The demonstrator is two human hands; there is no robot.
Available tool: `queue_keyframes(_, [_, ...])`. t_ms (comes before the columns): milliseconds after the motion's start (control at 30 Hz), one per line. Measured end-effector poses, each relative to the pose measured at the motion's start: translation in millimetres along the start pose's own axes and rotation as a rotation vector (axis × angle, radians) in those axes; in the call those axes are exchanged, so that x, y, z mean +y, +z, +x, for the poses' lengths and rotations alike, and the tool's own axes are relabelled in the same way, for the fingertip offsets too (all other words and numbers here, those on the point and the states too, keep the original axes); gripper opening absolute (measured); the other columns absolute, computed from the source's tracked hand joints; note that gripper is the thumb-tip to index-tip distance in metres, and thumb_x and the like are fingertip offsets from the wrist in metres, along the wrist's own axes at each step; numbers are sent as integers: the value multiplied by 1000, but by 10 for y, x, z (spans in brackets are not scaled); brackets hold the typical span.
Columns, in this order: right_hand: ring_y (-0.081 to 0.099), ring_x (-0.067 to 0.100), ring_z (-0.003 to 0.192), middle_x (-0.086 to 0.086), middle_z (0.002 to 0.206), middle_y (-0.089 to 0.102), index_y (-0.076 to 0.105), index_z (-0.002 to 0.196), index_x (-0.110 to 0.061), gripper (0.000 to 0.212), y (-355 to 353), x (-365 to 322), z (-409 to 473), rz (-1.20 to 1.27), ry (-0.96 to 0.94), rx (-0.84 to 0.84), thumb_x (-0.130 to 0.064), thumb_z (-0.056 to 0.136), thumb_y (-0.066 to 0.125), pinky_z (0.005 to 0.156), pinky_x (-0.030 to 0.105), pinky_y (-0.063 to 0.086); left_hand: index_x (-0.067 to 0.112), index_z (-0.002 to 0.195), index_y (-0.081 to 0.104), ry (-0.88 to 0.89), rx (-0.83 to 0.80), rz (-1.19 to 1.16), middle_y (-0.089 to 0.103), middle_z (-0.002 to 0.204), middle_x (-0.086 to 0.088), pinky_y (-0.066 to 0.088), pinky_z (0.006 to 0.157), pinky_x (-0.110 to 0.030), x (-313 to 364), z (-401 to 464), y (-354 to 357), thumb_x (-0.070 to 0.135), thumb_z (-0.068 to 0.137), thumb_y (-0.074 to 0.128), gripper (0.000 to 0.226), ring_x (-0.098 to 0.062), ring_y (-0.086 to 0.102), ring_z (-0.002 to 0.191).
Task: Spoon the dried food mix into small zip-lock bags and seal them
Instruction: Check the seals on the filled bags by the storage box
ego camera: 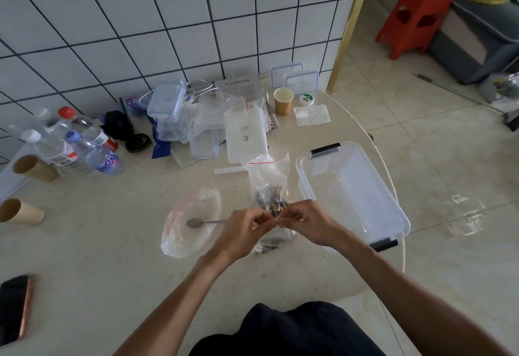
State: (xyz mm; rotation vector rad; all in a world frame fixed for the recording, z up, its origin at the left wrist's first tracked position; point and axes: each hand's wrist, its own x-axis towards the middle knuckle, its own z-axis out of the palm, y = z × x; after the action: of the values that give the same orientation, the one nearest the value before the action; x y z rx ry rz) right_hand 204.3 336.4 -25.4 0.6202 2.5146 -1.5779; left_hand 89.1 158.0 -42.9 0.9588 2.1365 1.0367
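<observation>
**packrat_88:** so where's the bag you're on right now?

**me:** Right in front of me, mid-desk. My left hand (pixel 243 229) and right hand (pixel 304 222) meet over the small zip-lock bag (pixel 273 239), and both have fingers curled in, pinching its top edge between fingertips and thumbs. You can see some dried food mix (pixel 274 207) through the plastic just above my knuckles, and a bit more of the bag pokes out below my hands, lying on the desk (pixel 112 257).

**packrat_88:** and the big supply bag?

**me:** The larger bag (pixel 268 178) with the red zip line sits just behind my hands, top end pointing away from me. The spoon (pixel 206 222) lies on a crumpled clear bag (pixel 193 223) to the left, handle end disappearing behind my left hand.

**packrat_88:** got room to work?

**me:** Decent. A clear storage bin (pixel 351 192) sits close on the right, near the curved desk edge. Open desk to the left and toward me, with a phone (pixel 14 309) at the near-left corner and paper cups (pixel 21 212) and water bottles (pixel 78 145) further out left.
</observation>
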Motion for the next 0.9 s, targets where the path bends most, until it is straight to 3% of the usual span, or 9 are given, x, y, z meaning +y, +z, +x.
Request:
queue_keyframes(100, [69,31,81,10,86,77,81,92,-6,9,26,1,-42,-4,-5,17,-14,92,77,78,40,53,23,96,81,50,15,27,76,88,13,55,81,-32,17,-30,4,43,97,69,23,-3,68,84])
queue_keyframes(233, [49,5,58,-5,65,63,78,80,-10,12,41,39,-119,80,44,61,-13,92,77,61,24,41,34,89,71,78,5,95,69,85,19,49,74,-19,-76,-139,-35,69,95,54,40,0,65,86])
queue_keyframes(333, [45,0,53,-9,60,62,79,77,-12,15,-24,74,-213,172,107,112,-11,92,76,56,16,37,36,87,67,52,31,73,66,84,21,47,74,-17,-231,-265,-144,68,96,53,36,0,65,85])
queue_keyframes(467, [53,6,63,5,79,75,80,82,-13,15,-64,46,-314,168,127,90,-17,95,73,62,22,42,32,79,68,6,68,-45,67,78,13,48,74,-23,-361,-431,-241,65,93,60,36,-8,65,79])
queue_keyframes(567, [40,8,54,1,62,64,79,79,-15,20,-46,64,-343,190,99,78,-17,97,71,53,22,34,25,76,74,-77,143,-200,74,76,6,53,75,-22,-381,-526,-281,67,85,69,43,-9,69,75])
queue_keyframes(667, [35,3,47,-13,52,55,78,79,-13,20,1,123,-334,168,116,53,-16,96,71,50,18,31,21,71,75,-158,197,-242,76,74,0,55,75,-24,-442,-584,-286,62,79,77,42,-18,72,74])
queue_keyframes(767, [47,5,54,-11,59,65,77,75,-15,22,54,169,-325,134,176,42,-17,96,70,58,24,42,22,69,76,-207,180,-278,76,73,-3,53,71,-20,-481,-633,-221,54,78,79,33,-19,71,70])
queue_keyframes(833, [65,13,71,-3,74,77,76,75,-12,24,52,224,-320,150,234,52,-15,97,67,78,36,56,25,71,77,-233,170,-303,77,76,-3,52,72,-19,-532,-670,-203,53,81,77,29,-15,69,69])
queue_keyframes(900, [73,17,82,3,80,79,75,77,-9,24,-8,278,-333,237,284,57,-13,98,64,92,42,60,25,71,77,-271,191,-330,77,78,-3,52,75,-18,-596,-692,-238,50,85,76,29,-17,70,73])
